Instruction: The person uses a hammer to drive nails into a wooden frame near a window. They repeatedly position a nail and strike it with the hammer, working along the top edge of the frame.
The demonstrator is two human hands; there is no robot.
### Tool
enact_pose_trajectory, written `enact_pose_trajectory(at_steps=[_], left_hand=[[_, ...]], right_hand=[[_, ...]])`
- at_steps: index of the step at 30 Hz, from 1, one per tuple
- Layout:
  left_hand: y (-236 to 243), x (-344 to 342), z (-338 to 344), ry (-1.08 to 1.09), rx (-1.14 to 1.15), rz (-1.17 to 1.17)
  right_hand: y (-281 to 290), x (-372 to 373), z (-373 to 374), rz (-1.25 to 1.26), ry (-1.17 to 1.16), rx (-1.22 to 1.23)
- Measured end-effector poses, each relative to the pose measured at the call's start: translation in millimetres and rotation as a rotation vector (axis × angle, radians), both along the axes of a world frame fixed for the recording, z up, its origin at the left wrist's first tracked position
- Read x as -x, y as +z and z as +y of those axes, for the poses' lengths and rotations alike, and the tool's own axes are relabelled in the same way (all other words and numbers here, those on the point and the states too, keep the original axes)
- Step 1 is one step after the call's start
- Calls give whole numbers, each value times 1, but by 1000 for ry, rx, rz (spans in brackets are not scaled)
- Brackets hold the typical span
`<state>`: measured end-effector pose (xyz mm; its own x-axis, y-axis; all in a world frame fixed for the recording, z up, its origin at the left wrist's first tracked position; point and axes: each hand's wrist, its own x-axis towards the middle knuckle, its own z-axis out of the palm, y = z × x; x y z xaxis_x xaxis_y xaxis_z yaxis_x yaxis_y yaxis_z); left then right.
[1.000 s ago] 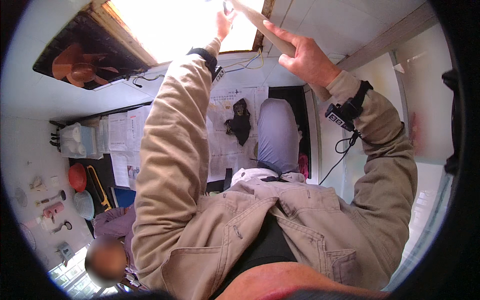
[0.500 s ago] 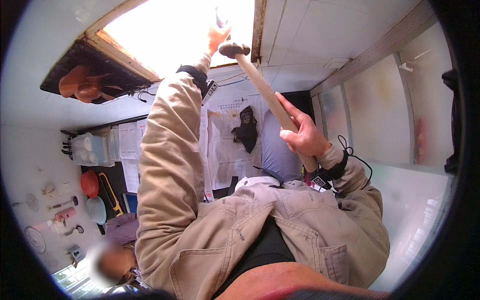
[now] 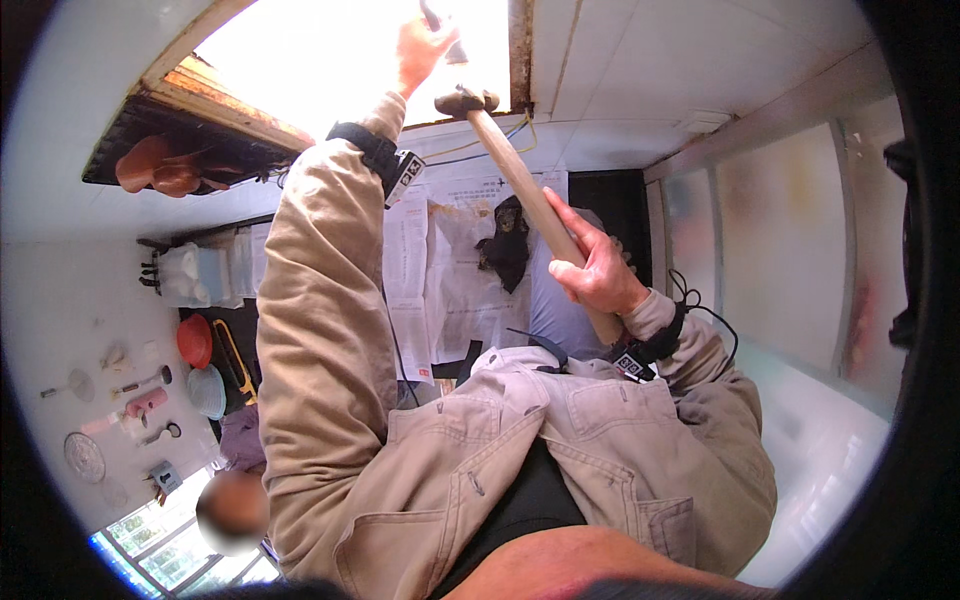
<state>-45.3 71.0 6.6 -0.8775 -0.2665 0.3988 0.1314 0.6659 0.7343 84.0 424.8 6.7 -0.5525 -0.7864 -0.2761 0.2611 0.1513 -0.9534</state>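
My right hand point(image 3: 600, 272) is closed around the pale wooden handle of a hammer point(image 3: 530, 185), which slants up and to the left. Its dark, worn head point(image 3: 464, 102) sits just below my raised left hand point(image 3: 422, 52). That left hand grips a slim dark tool point(image 3: 430, 14), whose kind is washed out by glare. Both hands are in front of or beside a glaring white rectangle with a worn wooden frame point(image 3: 190, 92). A crumpled black cloth-like piece point(image 3: 506, 250) lies on printed paper sheets point(image 3: 460, 310) beyond my jacket.
A dark board with brown rounded pieces point(image 3: 160, 167) adjoins the frame. At left are a clear plastic bin point(image 3: 190, 277), a red bowl point(image 3: 194, 341), a pale blue basket point(image 3: 206, 391) and a yellow-framed saw point(image 3: 235, 360). Another person point(image 3: 240, 440) is at lower left. Frosted panels point(image 3: 775, 240) stand at right.
My left hand and its tool have moved slightly up and left, away from the hammer head. The hammer is almost where it was, and the whole view has shifted a little.
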Motion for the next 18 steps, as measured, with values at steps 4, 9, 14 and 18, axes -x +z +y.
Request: enact_pose_trajectory(at_steps=[4,9,14,18], left_hand=[[4,-1,2,-26,-51,-1],[8,1,2,39,-8,-60],[12,-4,4,-58,-145,5],[11,-4,5,-40,-100,87]], right_hand=[[0,1,-3,-9,-12,-8],[-10,2,-2,-39,11,14],[-20,-3,-4,27,68,-16],[-24,-8,-7,10,68,-40]])
